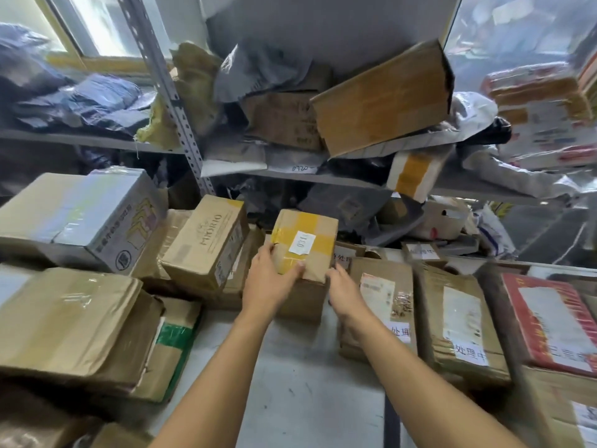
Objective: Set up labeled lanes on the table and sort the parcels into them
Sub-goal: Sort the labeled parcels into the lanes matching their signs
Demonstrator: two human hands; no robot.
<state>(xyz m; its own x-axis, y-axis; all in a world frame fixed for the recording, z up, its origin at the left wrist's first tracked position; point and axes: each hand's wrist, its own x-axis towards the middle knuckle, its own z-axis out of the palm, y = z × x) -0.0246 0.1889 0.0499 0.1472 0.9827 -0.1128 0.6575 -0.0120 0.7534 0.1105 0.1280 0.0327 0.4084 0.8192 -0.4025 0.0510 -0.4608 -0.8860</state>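
L hand (269, 279) grips near-left corner of small yellow-taped box (303, 244), thumb lying on top face, fingers curled round the side. R hand (344, 291) at box's near-right lower edge; fingertips touching, can't tell if curled round it. Box carries white sticker "120", sits atop a plain carton (307, 295) at table (290, 383) centre-back. R side: flat cartons w/ handwritten lane labels (470, 352). L side: MIDORIO box (206, 244), stacked parcels. Shelf rack (181, 101) behind, crammed w/ bags, boxes.
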